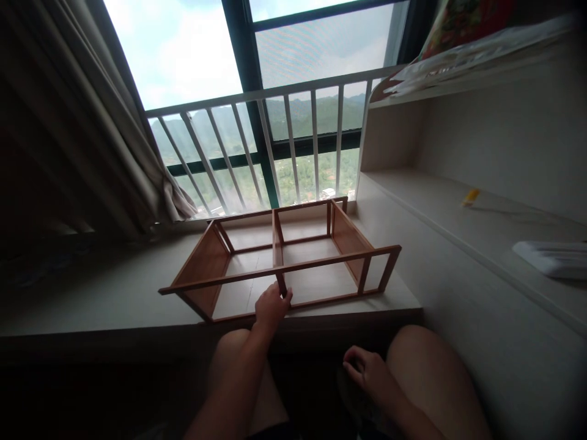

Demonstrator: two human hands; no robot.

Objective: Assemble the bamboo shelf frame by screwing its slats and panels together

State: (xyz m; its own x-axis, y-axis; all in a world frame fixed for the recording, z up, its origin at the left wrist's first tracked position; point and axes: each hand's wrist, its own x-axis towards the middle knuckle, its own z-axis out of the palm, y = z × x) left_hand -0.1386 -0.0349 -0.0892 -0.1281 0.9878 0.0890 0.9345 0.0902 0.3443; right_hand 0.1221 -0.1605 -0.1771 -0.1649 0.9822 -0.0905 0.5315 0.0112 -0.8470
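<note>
A brown wooden shelf rack (339, 263) lies on its side on the pale window ledge, its open frame facing up and several panels standing across it. My left hand (271, 304) is closed around the short middle crosspiece on the rack's near side, thumb to the right. My right hand (369, 371) hangs lower down, in front of the ledge and by my right knee, apart from the rack. Its fingers are curled in a pinch; whether anything small is between them I cannot make out.
Behind the rack stands a white railing (314, 143) before the window. A grey curtain (114, 134) hangs at the left. On the right, a pale cabinet (440, 244) carries a yellow-tipped object (471, 197) and a white object (553, 258). My knees are close to the ledge's front edge.
</note>
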